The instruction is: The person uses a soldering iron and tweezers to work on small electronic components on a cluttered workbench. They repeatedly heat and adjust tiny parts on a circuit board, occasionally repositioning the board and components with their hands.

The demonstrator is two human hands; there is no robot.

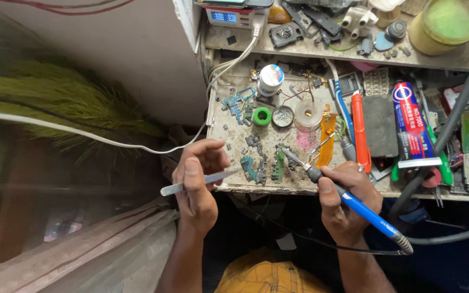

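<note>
My left hand (196, 184) holds slim metal tweezers (202, 180) at the near left edge of a dirty work surface (234, 135); their tip points toward small green circuit boards (259, 167). My right hand (348, 201) grips a blue-handled soldering iron (354, 205). Its metal tip (287, 153) rests over a small green board (279, 164). A black cable runs from the iron's handle toward my lap.
On the bench lie a green tape ring (262, 115), a round tin (283, 116), a white solder spool (308, 113), an orange flex strip (327, 141), an orange tool (359, 133), a glue tube (412, 130) and a toothbrush (342, 108). A shelf behind holds a yellow jar (441, 27). A broom (66, 103) lies at the left.
</note>
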